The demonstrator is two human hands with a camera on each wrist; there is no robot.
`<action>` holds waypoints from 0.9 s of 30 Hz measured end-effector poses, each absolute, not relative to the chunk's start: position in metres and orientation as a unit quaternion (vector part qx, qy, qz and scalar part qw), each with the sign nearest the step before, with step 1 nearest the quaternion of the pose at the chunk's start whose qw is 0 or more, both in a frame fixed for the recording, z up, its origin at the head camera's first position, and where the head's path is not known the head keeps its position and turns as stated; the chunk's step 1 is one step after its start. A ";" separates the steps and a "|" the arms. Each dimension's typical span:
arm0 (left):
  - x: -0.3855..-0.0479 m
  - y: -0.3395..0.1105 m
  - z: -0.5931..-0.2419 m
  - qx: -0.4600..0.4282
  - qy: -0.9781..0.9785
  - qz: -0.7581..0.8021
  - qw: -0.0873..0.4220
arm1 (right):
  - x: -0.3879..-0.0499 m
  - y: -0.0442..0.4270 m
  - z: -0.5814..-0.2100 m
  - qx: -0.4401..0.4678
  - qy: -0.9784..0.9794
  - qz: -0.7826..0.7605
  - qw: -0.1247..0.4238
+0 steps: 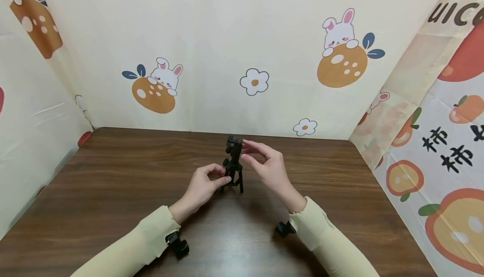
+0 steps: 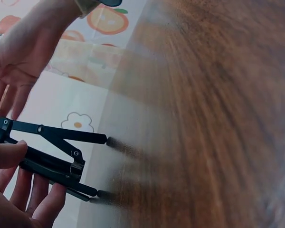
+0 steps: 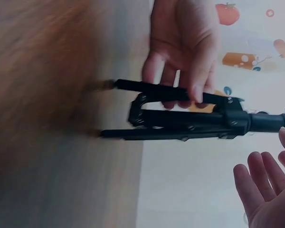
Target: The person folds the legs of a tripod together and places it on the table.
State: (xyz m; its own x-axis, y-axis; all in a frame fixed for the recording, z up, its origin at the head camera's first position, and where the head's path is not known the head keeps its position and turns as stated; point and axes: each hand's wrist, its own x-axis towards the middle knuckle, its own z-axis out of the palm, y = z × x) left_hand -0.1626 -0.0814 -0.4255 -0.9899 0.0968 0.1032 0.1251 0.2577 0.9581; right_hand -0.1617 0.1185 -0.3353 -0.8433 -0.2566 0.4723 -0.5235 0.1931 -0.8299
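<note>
A small black tripod (image 1: 235, 154) stands upright near the back middle of the table, its legs only slightly spread. My left hand (image 1: 201, 186) pinches one of its legs between thumb and fingers, low on the left side. In the right wrist view that left hand (image 3: 185, 47) shows its thumb pressed along the leg. My right hand (image 1: 271, 167) is beside the tripod's head on the right, thumb and fingers apart. Its fingertips come close to the upper column; whether they touch it I cannot tell. In the left wrist view the right hand's fingers look loosely extended.
The brown wooden table (image 1: 124, 172) runs back to a cream cloth wall (image 1: 215, 33) printed with rabbits, fruit and flowers. Printed cloth (image 1: 412, 142) also hangs along the right side, and pale cloth (image 1: 38, 117) along the left. A black wrist camera (image 1: 177, 245) sits under the left sleeve.
</note>
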 end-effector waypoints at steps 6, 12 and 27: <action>-0.163 -0.082 -0.425 -0.070 -0.801 -0.594 0.014 | -0.163 0.129 -0.352 0.235 -0.771 0.585 0.084; -0.163 -0.081 -0.426 -0.075 -0.804 -0.590 0.015 | -0.172 0.139 -0.389 0.212 -0.793 0.570 0.036; -0.164 -0.081 -0.425 -0.089 -0.791 -0.605 0.001 | -0.174 0.142 -0.414 0.196 -0.823 0.532 -0.028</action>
State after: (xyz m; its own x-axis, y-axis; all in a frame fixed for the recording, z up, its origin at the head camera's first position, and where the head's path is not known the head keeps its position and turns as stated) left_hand -0.1636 -0.0810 -0.4254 -0.9841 0.1396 0.1097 0.1424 0.2516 0.9573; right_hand -0.1737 0.1419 -0.4140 -0.9216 -0.3525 0.1623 -0.2927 0.3569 -0.8871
